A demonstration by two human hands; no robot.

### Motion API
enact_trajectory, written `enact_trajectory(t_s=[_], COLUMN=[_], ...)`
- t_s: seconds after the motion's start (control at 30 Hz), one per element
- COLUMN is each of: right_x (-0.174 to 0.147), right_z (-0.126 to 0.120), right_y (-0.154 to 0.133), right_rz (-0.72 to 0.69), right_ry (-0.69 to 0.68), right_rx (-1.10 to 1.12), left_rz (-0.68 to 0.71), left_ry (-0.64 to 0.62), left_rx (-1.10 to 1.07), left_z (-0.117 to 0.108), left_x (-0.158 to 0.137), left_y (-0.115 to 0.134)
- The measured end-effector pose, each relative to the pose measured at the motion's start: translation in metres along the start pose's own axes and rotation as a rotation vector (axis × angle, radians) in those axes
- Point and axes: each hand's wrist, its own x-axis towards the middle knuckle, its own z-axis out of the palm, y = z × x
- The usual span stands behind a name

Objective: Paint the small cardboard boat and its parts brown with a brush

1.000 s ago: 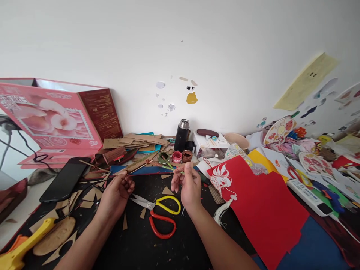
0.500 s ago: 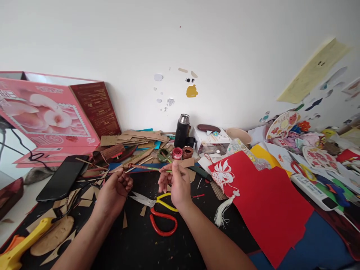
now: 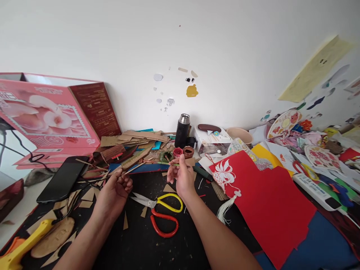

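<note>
My left hand is closed in a pinch on a thin pale wooden stick, which points up and to the right. Between the fingers of my right hand is a slender paintbrush with a green handle. Its reddish-brown tip lies toward the left, close to the stick; whether they touch I cannot tell. Behind the brush stand small open paint jars: a green one, a red one and a brown one. Below and between my hands, scissors with one yellow and one red handle lie spread on the black mat.
A black flask stands behind the jars. Cardboard strips are piled at the back left, near a phone and a pink box. Red paper with a tassel covers the right side. A yellow-handled tool lies front left.
My right hand has moved right and slightly up with the paintbrush, drawing its tip away from my left hand. My left hand has stayed nearly still with the stick.
</note>
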Motion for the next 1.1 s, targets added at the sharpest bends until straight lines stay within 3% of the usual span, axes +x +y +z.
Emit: enact_trajectory(t_s=[0.47, 0.87, 1.1], right_x=[-0.018, -0.031, -0.04], right_z=[-0.011, -0.005, 0.0], right_y=[-0.033, -0.022, -0.021], right_rz=[-0.028, -0.118, -0.102], right_ry=[0.099, -0.01, -0.132], right_rx=[0.086, -0.029, -0.116], left_rz=[-0.01, 0.069, 0.099], left_ry=[0.003, -0.032, -0.043], left_rx=[0.015, 0.059, 0.083], left_z=[0.004, 0.002, -0.001], left_x=[-0.004, -0.005, -0.003], left_y=[-0.002, -0.011, -0.014])
